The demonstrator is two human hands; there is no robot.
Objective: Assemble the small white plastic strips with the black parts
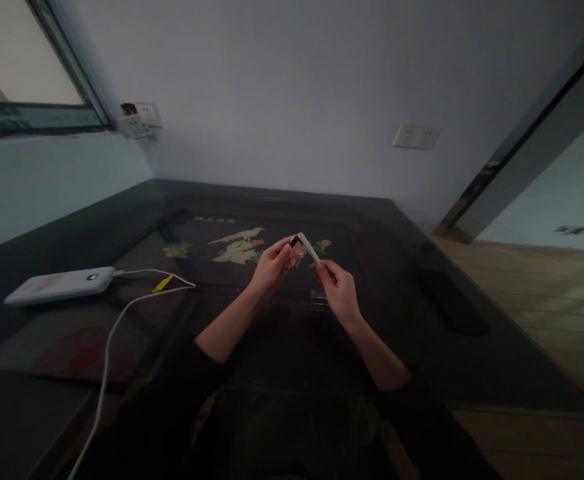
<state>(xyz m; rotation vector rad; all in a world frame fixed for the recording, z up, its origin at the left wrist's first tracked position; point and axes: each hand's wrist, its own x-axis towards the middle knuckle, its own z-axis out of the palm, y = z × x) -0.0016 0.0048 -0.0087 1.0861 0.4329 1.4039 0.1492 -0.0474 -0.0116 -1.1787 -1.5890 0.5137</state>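
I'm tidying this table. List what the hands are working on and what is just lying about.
In hand:
- white stick, pinched by right hand
- small dark piece at its end, held by left hand

Lying about:
- power bank
- white cable
- small clear object

No lettering can be read with any certainty. The dark glass-topped table with an inlaid bird and flower picture carries a short row of pale characters above the bird, too small and blurred to make out. The green strip along the window sill bears faint pale marks that are likewise illegible.
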